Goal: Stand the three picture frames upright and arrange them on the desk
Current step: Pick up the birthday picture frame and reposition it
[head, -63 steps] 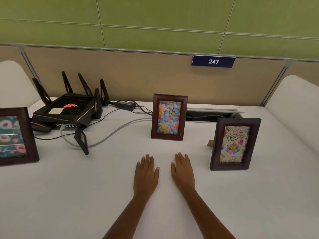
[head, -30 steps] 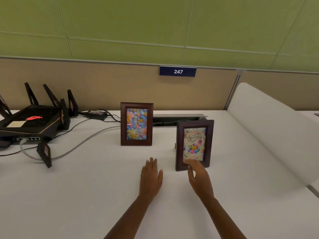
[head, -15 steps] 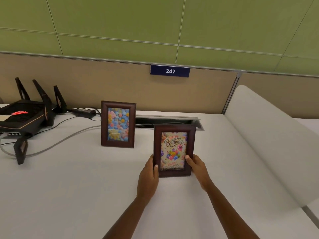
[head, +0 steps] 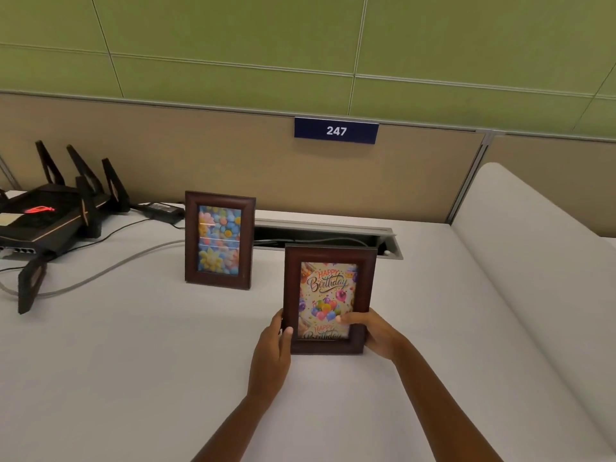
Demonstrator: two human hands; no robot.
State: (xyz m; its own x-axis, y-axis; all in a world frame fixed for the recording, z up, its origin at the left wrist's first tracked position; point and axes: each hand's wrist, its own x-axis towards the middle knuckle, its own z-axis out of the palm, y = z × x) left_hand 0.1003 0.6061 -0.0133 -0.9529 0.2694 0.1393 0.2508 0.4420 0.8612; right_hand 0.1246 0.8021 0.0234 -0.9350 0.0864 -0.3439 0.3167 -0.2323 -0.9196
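A dark wooden frame with a Happy Birthday picture (head: 328,281) stands upright near the middle of the white desk (head: 133,378). My left hand (head: 271,355) grips its lower left edge. Its lower right edge is held by my right hand (head: 375,331), thumb on the glass. Behind it to the left, a second dark frame with a colourful flower picture (head: 219,240) stands upright, untouched. The third frame is out of view.
A black router with upright antennas (head: 50,215) sits at the far left with a grey cable (head: 110,270) and a power brick (head: 165,210). An open cable tray (head: 333,236) lies behind the frames. A white padded divider (head: 533,278) borders the right side.
Both hands left the desk and took hold of the birthday frame, drawing it nearer and to the left. The view swung right, so the third frame at the left dropped out of sight.
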